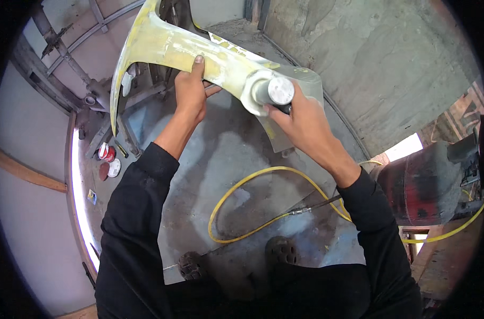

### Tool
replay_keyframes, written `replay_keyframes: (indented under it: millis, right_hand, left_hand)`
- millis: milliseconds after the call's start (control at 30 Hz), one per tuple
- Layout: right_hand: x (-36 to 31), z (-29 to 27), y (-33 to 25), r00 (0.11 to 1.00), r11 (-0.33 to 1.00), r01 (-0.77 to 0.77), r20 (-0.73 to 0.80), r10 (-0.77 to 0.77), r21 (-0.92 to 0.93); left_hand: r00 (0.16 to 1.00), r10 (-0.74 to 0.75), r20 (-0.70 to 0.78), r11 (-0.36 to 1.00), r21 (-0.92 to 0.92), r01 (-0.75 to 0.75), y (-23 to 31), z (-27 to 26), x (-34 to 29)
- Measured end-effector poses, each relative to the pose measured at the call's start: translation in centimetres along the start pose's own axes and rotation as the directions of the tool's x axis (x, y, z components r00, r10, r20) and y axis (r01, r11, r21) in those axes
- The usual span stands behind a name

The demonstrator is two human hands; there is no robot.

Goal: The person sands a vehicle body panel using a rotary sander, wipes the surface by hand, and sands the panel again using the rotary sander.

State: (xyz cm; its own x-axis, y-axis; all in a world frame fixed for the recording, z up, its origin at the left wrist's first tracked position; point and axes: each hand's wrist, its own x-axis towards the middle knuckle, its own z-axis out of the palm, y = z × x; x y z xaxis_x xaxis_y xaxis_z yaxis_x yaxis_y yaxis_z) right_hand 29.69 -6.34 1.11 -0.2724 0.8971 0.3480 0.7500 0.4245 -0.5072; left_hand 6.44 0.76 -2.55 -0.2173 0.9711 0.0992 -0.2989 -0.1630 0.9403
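My left hand [190, 95] grips the lower edge of a long curved body panel [162, 47], thumb on its face and fingers underneath. The panel is pale yellow with white, sanded-looking patches. It flares into a tall curved end at the left and a wider grey end at the right. My right hand [305, 119] is closed round a grey, round-topped power sander [274, 91]. The sander's pale disc lies against the panel, right of my left hand. My right fingers are partly hidden behind the tool.
A yellow air hose [216, 212] loops over the concrete floor [199, 175] and joins a dark hose at a metal coupling [300, 211]. A dark red tank [420, 183] stands at right. A red can [107, 153] and a white lid [114, 168] sit near the left wall, beside a metal frame [99, 98].
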Motion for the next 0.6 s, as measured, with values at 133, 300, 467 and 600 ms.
replay_keyframes:
  millis: [133, 300, 467, 600]
  right_hand:
    - [-0.2, -0.6, 0.3, 1.0, 0.998, -0.018, -0.024, 0.02, 0.057]
    - [0.8, -0.4, -0.1, 0.999, 0.997, -0.047, -0.007, 0.047, 0.069]
    - [-0.2, -0.9, 0.0, 0.998, 0.995, -0.06, 0.003, 0.06, 0.079]
    - [-0.4, -1.1, 0.1, 1.0, 0.976, -0.003, -0.008, 0.004, 0.22]
  left_hand:
    - [1.0, -0.007, 0.0, 1.0, -0.015, 0.007, -0.2, 0.3, -0.2]
    - [0.999, -0.042, 0.002, 0.999, -0.006, 0.042, -0.2, 0.4, -0.3]
    - [1.0, -0.006, -0.006, 1.0, -0.01, 0.006, -0.3, 0.2, -0.2]
    - [1.0, -0.014, 0.001, 1.0, -0.01, 0.014, 0.1, 0.2, -0.5]
